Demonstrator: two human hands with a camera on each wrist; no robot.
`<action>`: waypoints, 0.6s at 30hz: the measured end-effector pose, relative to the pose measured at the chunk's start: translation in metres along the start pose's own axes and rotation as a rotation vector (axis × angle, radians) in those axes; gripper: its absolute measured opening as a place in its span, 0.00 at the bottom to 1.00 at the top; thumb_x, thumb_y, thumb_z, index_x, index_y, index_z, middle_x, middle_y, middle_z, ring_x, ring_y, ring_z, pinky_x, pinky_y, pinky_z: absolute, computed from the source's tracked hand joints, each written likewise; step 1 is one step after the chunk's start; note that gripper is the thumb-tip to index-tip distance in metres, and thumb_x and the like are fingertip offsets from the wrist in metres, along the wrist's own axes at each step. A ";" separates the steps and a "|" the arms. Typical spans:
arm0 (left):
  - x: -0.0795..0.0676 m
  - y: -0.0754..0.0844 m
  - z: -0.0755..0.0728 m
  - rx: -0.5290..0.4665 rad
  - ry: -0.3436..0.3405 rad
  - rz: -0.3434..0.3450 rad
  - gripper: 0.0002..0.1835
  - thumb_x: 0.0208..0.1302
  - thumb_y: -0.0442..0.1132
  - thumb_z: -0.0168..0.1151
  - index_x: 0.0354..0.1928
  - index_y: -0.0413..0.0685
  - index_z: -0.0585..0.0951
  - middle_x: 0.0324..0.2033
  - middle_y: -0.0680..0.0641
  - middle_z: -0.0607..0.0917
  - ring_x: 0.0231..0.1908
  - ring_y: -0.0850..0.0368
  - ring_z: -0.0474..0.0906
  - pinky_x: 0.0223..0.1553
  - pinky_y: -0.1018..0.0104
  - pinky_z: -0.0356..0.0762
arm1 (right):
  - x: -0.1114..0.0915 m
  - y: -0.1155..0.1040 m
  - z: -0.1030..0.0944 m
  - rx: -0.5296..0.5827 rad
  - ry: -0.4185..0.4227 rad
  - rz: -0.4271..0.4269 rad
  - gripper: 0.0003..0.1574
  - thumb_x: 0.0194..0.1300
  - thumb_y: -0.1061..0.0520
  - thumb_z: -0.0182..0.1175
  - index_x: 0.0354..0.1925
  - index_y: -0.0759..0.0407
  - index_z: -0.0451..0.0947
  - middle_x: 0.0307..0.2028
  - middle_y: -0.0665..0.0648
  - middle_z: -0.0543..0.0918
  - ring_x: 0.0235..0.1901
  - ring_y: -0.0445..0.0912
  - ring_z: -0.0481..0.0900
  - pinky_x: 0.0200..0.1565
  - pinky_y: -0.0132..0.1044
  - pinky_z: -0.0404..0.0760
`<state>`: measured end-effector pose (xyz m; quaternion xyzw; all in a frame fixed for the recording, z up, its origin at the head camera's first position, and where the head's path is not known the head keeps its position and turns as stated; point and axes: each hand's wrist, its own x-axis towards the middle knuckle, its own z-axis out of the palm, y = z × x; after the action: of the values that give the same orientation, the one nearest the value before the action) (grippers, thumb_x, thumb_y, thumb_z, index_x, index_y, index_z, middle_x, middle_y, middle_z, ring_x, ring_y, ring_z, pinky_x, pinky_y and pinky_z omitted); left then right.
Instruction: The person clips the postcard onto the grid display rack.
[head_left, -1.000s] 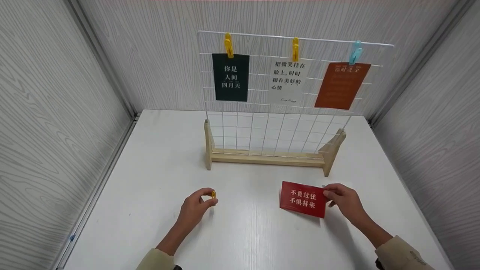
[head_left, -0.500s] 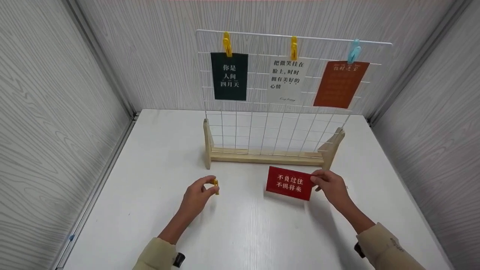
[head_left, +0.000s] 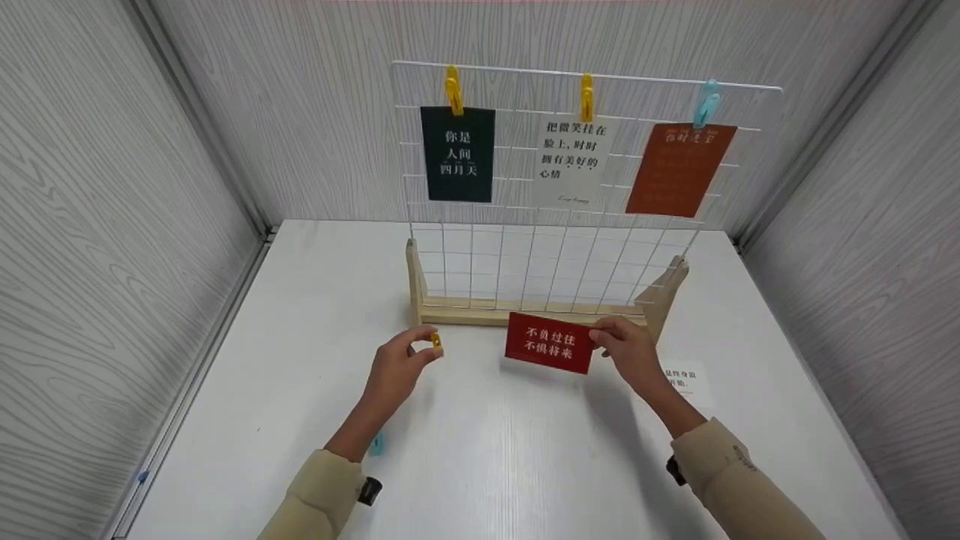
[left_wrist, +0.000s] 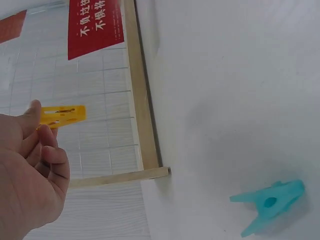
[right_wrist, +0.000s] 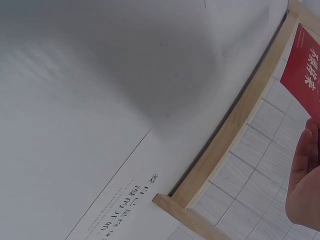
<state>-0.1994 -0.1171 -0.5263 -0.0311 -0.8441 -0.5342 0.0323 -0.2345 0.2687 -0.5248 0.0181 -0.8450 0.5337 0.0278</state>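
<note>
The red card (head_left: 548,345) is being held above the white table (head_left: 487,465), in front of the grid rack (head_left: 517,70); the right hand (head_left: 630,351) is pinching it by its upper right corner. The left hand (head_left: 395,367) is gripping a yellow clip (left_wrist: 65,115) between thumb and fingers. A blue clip (left_wrist: 285,197) is lying on the table, and three clipped cards (head_left: 459,184) are hanging on the rack.

Soft shadows across the white table (head_left: 480,457)

Pale grey wood-grain panels (head_left: 322,135) enclose the white worktop (head_left: 322,285) on three sides, grey strips (head_left: 201,112) lining the corners; light leaves a soft sheen toward its front.
</note>
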 end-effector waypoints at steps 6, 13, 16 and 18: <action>0.010 0.011 0.002 0.112 0.055 -0.051 0.18 0.63 0.48 0.70 0.54 0.56 0.85 0.40 0.54 0.87 0.33 0.55 0.73 0.29 0.63 0.69 | 0.010 -0.012 0.019 0.016 -0.001 -0.035 0.08 0.71 0.55 0.63 0.44 0.58 0.82 0.40 0.59 0.88 0.39 0.49 0.84 0.42 0.49 0.84; 0.025 0.020 0.007 0.111 0.146 -0.014 0.17 0.63 0.48 0.71 0.53 0.55 0.86 0.41 0.54 0.89 0.30 0.55 0.73 0.28 0.62 0.68 | 0.025 -0.020 0.036 0.045 -0.008 -0.064 0.09 0.71 0.55 0.63 0.44 0.60 0.82 0.40 0.60 0.87 0.39 0.49 0.83 0.41 0.45 0.83; 0.034 0.022 0.009 0.080 0.182 0.016 0.17 0.63 0.48 0.71 0.53 0.54 0.87 0.45 0.53 0.89 0.32 0.56 0.77 0.30 0.63 0.71 | 0.032 -0.024 0.041 0.059 -0.005 -0.073 0.10 0.71 0.55 0.63 0.44 0.61 0.82 0.40 0.61 0.87 0.39 0.50 0.83 0.42 0.46 0.83; 0.040 0.024 0.011 0.062 0.199 0.040 0.17 0.63 0.47 0.70 0.53 0.53 0.87 0.47 0.52 0.89 0.34 0.56 0.79 0.32 0.63 0.72 | 0.035 -0.027 0.043 0.063 -0.002 -0.084 0.11 0.71 0.55 0.63 0.44 0.62 0.82 0.41 0.62 0.87 0.40 0.51 0.83 0.42 0.45 0.82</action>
<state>-0.2371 -0.0967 -0.5062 0.0066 -0.8521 -0.5076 0.1275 -0.2692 0.2181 -0.5169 0.0549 -0.8264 0.5583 0.0486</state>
